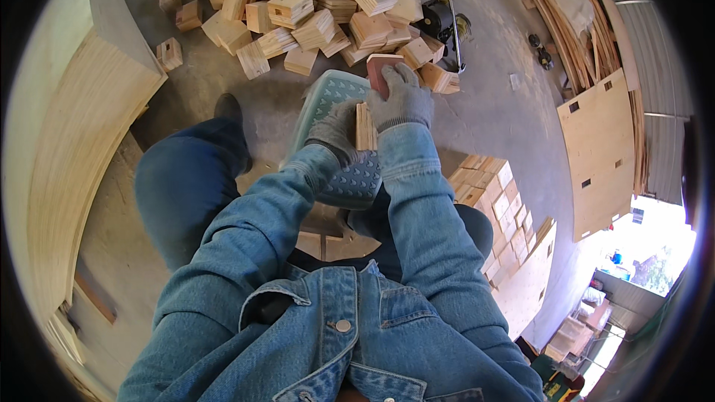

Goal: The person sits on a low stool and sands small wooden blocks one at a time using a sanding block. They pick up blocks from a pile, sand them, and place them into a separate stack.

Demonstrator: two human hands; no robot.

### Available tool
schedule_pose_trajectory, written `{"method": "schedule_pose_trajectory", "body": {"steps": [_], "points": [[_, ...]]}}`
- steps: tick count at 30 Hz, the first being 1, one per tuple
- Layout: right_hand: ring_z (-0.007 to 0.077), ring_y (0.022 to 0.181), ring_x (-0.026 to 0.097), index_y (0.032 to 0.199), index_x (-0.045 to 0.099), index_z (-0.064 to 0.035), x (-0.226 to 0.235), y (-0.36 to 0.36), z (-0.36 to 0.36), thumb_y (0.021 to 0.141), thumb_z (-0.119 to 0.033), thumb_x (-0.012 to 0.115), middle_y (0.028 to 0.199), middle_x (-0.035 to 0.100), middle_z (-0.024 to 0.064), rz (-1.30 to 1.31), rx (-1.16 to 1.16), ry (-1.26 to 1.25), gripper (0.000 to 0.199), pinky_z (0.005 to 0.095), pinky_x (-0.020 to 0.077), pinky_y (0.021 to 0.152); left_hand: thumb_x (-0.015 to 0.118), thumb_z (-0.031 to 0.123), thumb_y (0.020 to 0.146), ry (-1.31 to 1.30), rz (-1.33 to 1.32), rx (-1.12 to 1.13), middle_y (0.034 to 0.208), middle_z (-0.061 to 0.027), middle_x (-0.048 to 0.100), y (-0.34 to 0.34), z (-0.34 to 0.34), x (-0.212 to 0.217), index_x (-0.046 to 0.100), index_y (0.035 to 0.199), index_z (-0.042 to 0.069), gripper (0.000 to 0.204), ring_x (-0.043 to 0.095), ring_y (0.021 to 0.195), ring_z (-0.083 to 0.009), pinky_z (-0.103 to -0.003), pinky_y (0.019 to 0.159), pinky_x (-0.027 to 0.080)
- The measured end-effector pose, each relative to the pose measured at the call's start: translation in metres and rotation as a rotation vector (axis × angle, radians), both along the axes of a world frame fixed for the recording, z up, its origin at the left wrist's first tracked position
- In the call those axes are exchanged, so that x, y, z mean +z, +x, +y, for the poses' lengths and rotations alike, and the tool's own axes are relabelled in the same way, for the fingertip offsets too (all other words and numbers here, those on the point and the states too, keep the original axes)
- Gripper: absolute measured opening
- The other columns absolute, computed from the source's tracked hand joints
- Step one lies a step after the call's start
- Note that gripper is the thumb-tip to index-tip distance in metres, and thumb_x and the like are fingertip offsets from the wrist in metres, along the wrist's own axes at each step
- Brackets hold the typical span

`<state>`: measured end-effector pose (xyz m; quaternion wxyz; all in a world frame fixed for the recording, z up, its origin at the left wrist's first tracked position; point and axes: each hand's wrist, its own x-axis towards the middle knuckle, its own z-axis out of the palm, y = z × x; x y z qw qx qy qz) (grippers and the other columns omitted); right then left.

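Observation:
My left hand [337,131], in a grey work glove, is closed round a small plywood block [366,127] with striped layered edges. It holds the block over a pale green plastic stool [325,98] with a raised pattern on its top. My right hand [404,100], gloved the same way, grips a reddish-brown sanding block [383,73] with a pale edge. The sanding block is beyond the plywood block and apart from it. The right wrist is close beside the plywood block. The fingertips of the left hand are partly hidden.
A heap of plywood blocks [290,9] lies on the floor ahead, beside a black tool [445,22] with a metal bar. Stacked blocks [500,208] stand at my right. Large plywood sheets [603,145] lean at the far right. A curved wooden panel [82,126] rises at my left.

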<state>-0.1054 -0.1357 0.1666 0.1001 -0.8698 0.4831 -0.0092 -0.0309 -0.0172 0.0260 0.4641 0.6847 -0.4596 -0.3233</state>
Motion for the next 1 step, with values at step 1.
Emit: {"method": "schedule_pose_trajectory", "body": {"steps": [1], "points": [[0.0395, 0.139, 0.055, 0.148, 0.062, -0.0171, 0.0043, 0.0079, -0.0043, 0.086, -0.041, 0.077, 0.161, 0.05, 0.0133, 0.063, -0.001, 0.051, 0.068, 0.0489, 0.0439, 0.118, 0.092, 0.017, 0.075, -0.014, 0.053, 0.002, 0.149, -0.0127, 0.05, 0.0011, -0.0016, -0.0125, 0.042, 0.153, 0.016, 0.093, 0.055, 0.134, -0.035, -0.041, 0.119, 0.046]]}}
